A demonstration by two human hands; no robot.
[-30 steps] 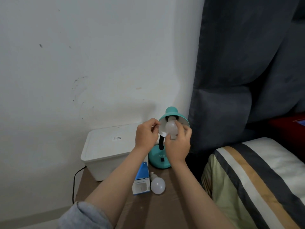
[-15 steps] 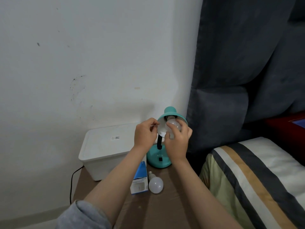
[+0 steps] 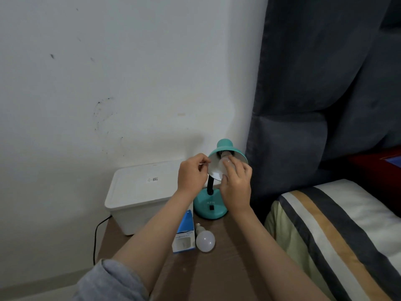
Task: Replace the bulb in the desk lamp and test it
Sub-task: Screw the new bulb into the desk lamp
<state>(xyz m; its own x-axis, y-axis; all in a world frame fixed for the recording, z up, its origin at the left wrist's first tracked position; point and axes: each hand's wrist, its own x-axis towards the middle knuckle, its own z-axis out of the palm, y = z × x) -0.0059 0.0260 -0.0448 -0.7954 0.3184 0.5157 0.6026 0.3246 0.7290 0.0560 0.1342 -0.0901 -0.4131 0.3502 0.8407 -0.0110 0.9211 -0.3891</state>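
A teal desk lamp (image 3: 210, 208) stands on a brown side table (image 3: 208, 270), its shade (image 3: 225, 146) tilted toward me. My left hand (image 3: 192, 177) pinches the shade's left rim. My right hand (image 3: 236, 185) reaches into the shade with its fingers wrapped around a white bulb (image 3: 224, 165) that sits at the socket. A second white bulb (image 3: 205, 238) lies loose on the table in front of the lamp base, next to a blue and white bulb box (image 3: 184, 233).
A white lidded plastic bin (image 3: 141, 192) stands left of the lamp against the wall. A black cord (image 3: 97, 235) drops off the table's left edge. A striped bed (image 3: 336, 231) lies at the right, with a dark curtain (image 3: 325, 83) behind it.
My right hand has turned around the bulb inside the shade, fingers shifting to a new grip. My left hand stays on the shade rim.
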